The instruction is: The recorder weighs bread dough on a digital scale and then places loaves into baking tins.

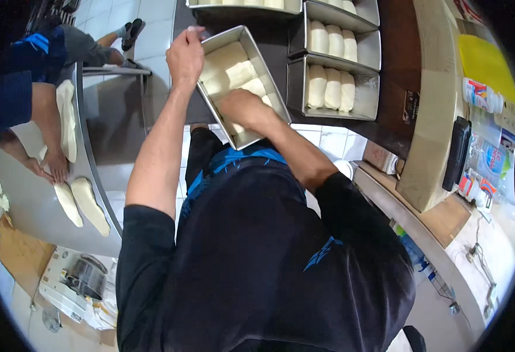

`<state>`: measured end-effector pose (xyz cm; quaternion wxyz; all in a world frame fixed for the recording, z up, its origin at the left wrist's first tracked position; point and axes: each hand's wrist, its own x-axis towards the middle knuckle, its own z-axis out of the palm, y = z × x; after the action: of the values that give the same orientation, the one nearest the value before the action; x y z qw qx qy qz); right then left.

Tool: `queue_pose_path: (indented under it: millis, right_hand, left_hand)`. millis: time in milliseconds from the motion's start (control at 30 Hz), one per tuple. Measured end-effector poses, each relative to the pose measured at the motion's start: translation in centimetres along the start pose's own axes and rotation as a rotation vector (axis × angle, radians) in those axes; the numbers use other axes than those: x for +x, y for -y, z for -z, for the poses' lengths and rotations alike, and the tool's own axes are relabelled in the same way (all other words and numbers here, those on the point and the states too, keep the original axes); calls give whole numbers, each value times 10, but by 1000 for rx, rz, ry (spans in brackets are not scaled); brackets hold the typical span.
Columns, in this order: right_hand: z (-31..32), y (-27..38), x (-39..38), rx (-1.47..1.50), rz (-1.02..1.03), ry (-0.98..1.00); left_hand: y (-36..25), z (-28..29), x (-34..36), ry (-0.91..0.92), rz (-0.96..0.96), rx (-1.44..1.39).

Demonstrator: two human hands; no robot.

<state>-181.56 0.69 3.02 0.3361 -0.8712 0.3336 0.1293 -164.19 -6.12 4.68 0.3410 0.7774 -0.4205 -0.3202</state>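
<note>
A metal loaf tin (pixel 247 36) stands tilted in front of me, with several pale dough pieces (pixel 228 63) inside it. My left hand (pixel 186 57) is closed on the tin's left rim near its far corner. Inside the tin, my right hand (pixel 247 110) reaches over the near part with its fingers bent down around a dough piece (pixel 237 127). The back of that hand hides most of the fingertips and some of the dough.
More loaf tins (pixel 372 97) holding dough rolls (pixel 332 89) stand on the dark table (pixel 269 23). To the left, a co-worker's hands (pixel 55 166) touch long dough strips (pixel 90 205) on a metal worktop (pixel 28 205). A cardboard box (pixel 431 152) and plastic bottles (pixel 482 95) are at right.
</note>
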Motion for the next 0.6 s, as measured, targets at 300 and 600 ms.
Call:
queue_pose_path:
  millis: [300, 600]
  right_hand:
    - [20, -31, 24, -73, 45, 107]
    - [24, -37, 7, -121, 78, 167]
  left_hand:
    - [2, -4, 4, -21, -25, -63]
    - [4, -6, 2, -45, -43, -53]
